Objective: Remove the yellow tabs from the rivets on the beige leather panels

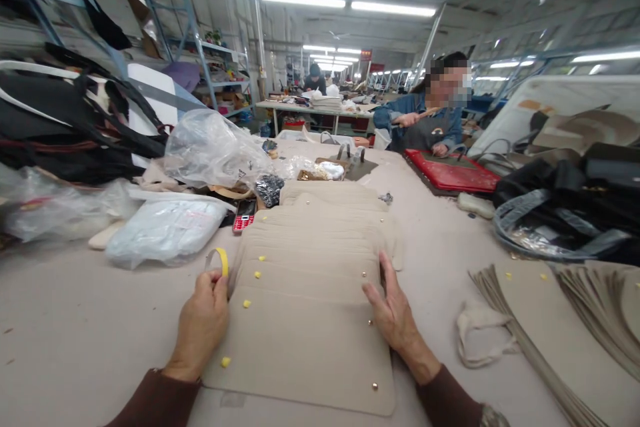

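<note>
A fanned stack of beige fabric panels (pixel 310 340) lies on the table in front of me. Small yellow tape pieces (pixel 247 304) mark the left side of the panels, and small metal studs (pixel 375 386) run along the right side. At the stack's left edge, my left hand (pixel 204 317) is closed, pinching a curled strip of yellow tape (pixel 223 261) that stands up from the fingers. My right hand (pixel 395 313) rests against the right edge with thumb and fingers apart, its fingertips touching the panels. It holds nothing.
More beige panels (pixel 545 320) lie fanned at the right, beside a loose fabric strip (pixel 483 333). Plastic-wrapped goods (pixel 165 230) and a red phone (pixel 245 215) are at the left. Across the table, a person (pixel 425 117) holds a tool over a red slab (pixel 450 172). Black bags (pixel 565 193) sit at right.
</note>
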`<control>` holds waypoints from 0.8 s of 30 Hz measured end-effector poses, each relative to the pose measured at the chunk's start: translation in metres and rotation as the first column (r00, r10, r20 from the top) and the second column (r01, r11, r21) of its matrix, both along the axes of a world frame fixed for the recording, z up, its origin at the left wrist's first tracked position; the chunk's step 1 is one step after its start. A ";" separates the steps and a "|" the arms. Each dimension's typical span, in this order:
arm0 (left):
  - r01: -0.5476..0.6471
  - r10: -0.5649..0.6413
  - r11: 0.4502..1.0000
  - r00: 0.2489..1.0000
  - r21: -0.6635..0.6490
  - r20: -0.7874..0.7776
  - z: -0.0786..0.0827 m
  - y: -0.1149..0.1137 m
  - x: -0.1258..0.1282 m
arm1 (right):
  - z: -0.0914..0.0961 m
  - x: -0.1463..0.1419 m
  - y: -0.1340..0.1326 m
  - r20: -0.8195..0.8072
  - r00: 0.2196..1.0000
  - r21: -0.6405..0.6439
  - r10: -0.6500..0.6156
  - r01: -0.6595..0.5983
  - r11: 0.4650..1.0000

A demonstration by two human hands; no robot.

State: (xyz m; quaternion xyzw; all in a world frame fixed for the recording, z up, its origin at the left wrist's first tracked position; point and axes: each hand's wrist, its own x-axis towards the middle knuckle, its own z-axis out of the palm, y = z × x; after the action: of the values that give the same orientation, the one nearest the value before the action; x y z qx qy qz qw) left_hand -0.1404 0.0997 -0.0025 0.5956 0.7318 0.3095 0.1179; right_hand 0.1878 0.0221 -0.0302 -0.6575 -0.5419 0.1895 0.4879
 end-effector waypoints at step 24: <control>0.811 -0.357 0.586 0.273 -0.014 0.894 0.049 -0.180 0.079 | 0.053 -0.061 -0.115 -0.130 0.866 0.016 0.483 -0.485 0.874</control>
State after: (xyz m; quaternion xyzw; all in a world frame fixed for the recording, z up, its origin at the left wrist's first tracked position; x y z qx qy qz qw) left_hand -0.0618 -0.0798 0.0462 0.5609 0.3477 0.2879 0.6940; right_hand 0.1266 -0.0925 0.0232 -0.4914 -0.6548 0.3527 0.4532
